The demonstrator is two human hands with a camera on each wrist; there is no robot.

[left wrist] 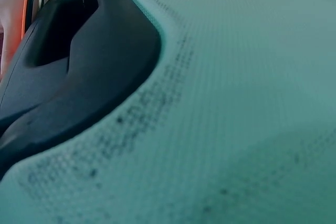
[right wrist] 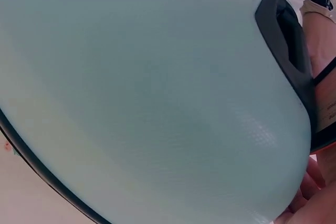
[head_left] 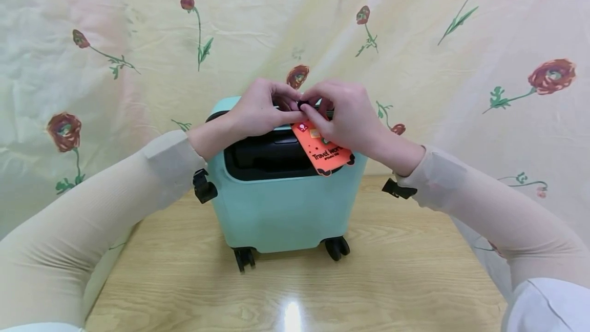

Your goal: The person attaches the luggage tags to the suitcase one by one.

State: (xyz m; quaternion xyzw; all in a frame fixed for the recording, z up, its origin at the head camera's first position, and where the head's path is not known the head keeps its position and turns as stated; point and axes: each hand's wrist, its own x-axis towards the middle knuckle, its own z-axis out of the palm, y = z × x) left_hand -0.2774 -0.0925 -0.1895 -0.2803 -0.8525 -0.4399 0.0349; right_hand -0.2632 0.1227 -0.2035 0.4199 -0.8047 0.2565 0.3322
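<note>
A mint-green suitcase [head_left: 286, 214] stands upright on black wheels. An orange luggage tag [head_left: 318, 147], printed "Travel", hangs slanted over its black handle panel [head_left: 262, 158]. My left hand [head_left: 260, 109] and right hand [head_left: 350, 114] meet above the suitcase's top. Between their fingertips is the tag's small black strap [head_left: 302, 104], which both pinch with thumb and fingers. Fingers partly hide the strap and the handle behind it. In the left wrist view the suitcase shell [left wrist: 236, 93] fills most of the picture; the right wrist view shows its shell [right wrist: 147, 87] and part of my right hand [right wrist: 315, 203].
Under the suitcase is a wood-grain table [head_left: 392, 270]. A pale cloth [head_left: 276, 24] with printed red flowers hangs behind it. Black wheels [head_left: 337, 248] stick out at the suitcase's lower corners. Each sleeve carries a black strap buckle [head_left: 203, 186] at the wrist.
</note>
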